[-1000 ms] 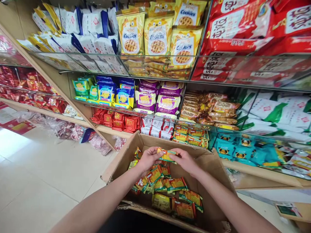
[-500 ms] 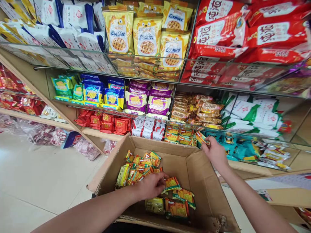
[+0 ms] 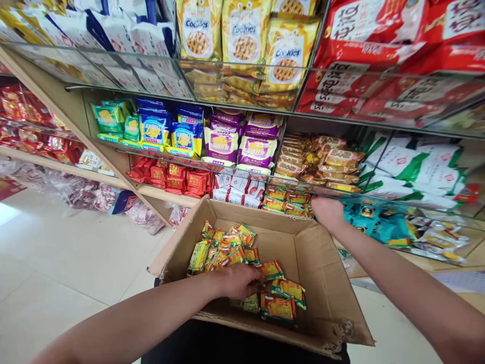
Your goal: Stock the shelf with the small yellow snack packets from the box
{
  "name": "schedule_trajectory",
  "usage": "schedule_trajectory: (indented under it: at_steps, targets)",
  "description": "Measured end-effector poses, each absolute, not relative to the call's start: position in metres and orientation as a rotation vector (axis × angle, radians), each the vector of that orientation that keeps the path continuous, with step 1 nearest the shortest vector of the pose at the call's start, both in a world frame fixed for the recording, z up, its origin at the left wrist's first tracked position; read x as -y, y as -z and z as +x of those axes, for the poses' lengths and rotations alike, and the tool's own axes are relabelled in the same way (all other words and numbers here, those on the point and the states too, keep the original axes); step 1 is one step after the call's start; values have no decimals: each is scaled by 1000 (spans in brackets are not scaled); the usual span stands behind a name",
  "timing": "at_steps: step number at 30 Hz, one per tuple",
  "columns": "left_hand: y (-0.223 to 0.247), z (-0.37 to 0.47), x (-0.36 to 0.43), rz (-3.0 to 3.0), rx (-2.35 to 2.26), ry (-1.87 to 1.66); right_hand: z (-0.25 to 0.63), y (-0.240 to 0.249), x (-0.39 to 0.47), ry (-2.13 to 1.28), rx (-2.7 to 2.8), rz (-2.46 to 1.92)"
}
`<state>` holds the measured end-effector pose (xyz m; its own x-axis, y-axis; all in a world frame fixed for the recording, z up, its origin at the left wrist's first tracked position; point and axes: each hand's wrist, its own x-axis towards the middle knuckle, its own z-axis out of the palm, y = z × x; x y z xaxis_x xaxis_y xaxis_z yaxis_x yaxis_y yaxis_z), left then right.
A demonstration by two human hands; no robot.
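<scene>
An open cardboard box (image 3: 322, 273) in front of me holds several small orange and green snack packets (image 3: 277, 307) and a few yellow-green ones. Inside it, my left hand (image 3: 240, 280) rests low over the packets with its fingers curled together. Whatever lies under those fingers is hidden. My right hand (image 3: 329, 212) reaches past the box's far right corner into the lowest shelf compartment, beside stacked orange and green packets (image 3: 291, 200). Its fingers are hidden there, and I cannot see whether a packet is in them.
Glass-fronted shelves hold yellow cookie bags (image 3: 244, 35), large red bags (image 3: 371, 25), purple biscuit packs (image 3: 222, 144) and brown bars (image 3: 341, 159). Teal packets (image 3: 371, 217) lie right of my right hand. Bagged pink goods (image 3: 144, 217) sit on the tiled floor at left.
My right hand has moved deeper into the shelf compartment, and the orange packet it held is out of sight. My left hand stays in the box, fingers more curled. The view has shifted slightly.
</scene>
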<state>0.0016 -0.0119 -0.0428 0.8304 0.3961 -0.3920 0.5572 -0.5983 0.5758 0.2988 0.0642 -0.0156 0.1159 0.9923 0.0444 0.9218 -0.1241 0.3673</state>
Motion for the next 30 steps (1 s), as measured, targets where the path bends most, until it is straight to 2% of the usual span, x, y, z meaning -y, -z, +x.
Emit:
schedule_trajectory:
  at_steps: [4, 14, 21, 30]
  targets:
    - [41, 2, 11, 2273, -669, 335, 298, 15, -69, -278, -1865, 2129]
    - [45, 3, 10, 2266, -682, 340, 296, 19, -74, -200, -1753, 2267]
    - [43, 5, 11, 2282, -679, 343, 298, 17, -67, -342, -1892, 2186]
    - [42, 4, 13, 2280, -716, 295, 294, 17, -78, -155, -1788, 2271]
